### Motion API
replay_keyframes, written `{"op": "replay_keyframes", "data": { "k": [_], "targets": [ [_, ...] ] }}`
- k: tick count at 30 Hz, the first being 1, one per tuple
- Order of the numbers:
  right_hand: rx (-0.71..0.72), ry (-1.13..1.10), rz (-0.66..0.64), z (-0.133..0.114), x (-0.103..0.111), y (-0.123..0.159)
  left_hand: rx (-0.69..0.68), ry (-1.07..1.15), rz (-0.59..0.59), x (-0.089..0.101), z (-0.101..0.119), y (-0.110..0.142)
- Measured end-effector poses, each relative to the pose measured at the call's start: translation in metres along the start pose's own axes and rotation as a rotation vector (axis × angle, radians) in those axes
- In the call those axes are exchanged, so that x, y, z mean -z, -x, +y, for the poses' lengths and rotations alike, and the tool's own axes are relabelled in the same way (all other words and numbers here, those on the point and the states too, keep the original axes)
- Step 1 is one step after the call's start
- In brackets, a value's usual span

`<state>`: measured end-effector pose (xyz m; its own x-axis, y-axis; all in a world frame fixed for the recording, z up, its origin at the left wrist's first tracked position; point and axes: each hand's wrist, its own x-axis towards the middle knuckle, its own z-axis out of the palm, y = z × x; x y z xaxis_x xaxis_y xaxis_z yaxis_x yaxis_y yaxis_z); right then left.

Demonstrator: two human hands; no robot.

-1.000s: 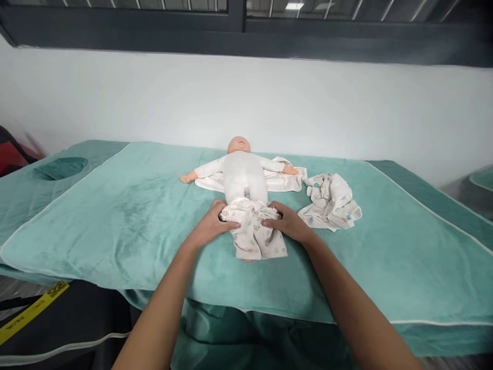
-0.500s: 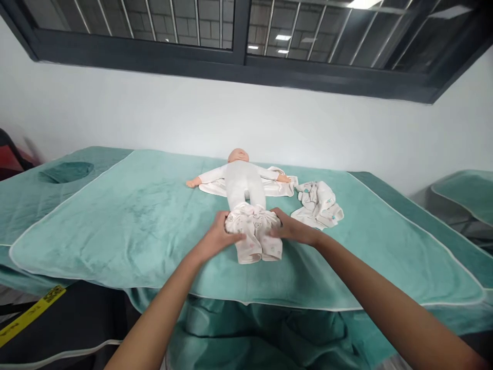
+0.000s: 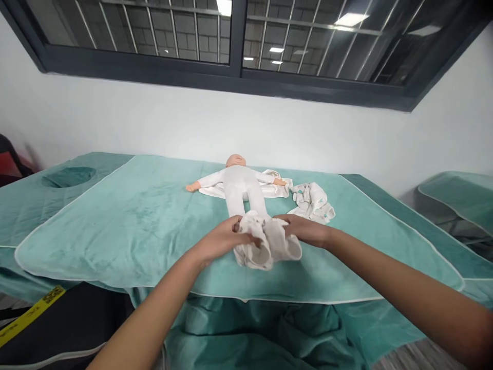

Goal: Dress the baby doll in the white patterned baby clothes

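A baby doll (image 3: 242, 180) with a white cloth body lies on its back, arms spread, head toward the wall. Small white printed baby pants (image 3: 265, 241) are bunched up at the ends of its legs, their leg openings facing me. My left hand (image 3: 223, 239) is closed on the left side of the pants, thumb toward the near leg opening. On the right side, my right hand (image 3: 304, 229) grips the other pant leg. The doll's feet are hidden behind the cloth and hands.
A crumpled printed baby garment (image 3: 313, 201) lies right of the doll. White cloth (image 3: 277, 190) is spread under the doll's arms. The green bed cover (image 3: 154, 226) has a face hole (image 3: 69, 177) at left. A barred window (image 3: 234, 72) is above; a yellow strap (image 3: 31, 316) is lower left.
The pants have gone from lying flat with legs toward me to being gathered, with the leg openings lifted. Both hands have shifted slightly right. The camera view has tilted up a little.
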<state>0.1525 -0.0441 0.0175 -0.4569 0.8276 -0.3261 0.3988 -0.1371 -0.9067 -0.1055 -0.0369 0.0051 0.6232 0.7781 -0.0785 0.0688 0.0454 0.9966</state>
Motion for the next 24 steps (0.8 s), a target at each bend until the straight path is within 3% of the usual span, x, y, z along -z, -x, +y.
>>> {"op": "replay_keyframes", "data": {
  "k": [2, 5, 7, 9, 11, 13, 17, 19, 21, 24],
  "targets": [
    [0.012, -0.213, -0.002, -0.003, 0.005, -0.005, 0.013, 0.244, 0.013, 0.002, 0.011, -0.004],
    [0.106, -0.378, 0.063, -0.007, 0.008, -0.019, -0.073, 0.495, 0.005, 0.007, 0.022, -0.012],
    [0.151, -0.412, 0.092, -0.018, 0.012, -0.028, -0.118, 0.521, 0.004, 0.015, 0.031, -0.016],
    [0.148, -0.373, 0.081, -0.037, 0.018, -0.035, -0.134, 0.378, 0.023, 0.028, 0.044, -0.017],
    [0.141, -0.183, 0.081, -0.063, 0.025, -0.038, -0.140, 0.049, 0.016, 0.043, 0.063, -0.017],
    [0.155, 0.170, 0.046, -0.093, 0.029, -0.040, -0.135, -0.377, -0.037, 0.057, 0.085, -0.017],
    [0.247, 0.859, -0.156, -0.151, 0.027, -0.044, -0.089, -1.006, -0.089, 0.076, 0.126, -0.015],
    [0.366, 1.109, -0.132, -0.174, 0.024, -0.047, -0.092, -1.161, -0.034, 0.081, 0.142, -0.011],
    [0.511, 1.332, -0.010, -0.191, 0.022, -0.048, -0.145, -1.226, 0.058, 0.085, 0.155, -0.003],
    [0.670, 1.432, 0.201, -0.210, 0.019, -0.042, -0.327, -1.180, 0.303, 0.087, 0.172, 0.013]
  ]
}}
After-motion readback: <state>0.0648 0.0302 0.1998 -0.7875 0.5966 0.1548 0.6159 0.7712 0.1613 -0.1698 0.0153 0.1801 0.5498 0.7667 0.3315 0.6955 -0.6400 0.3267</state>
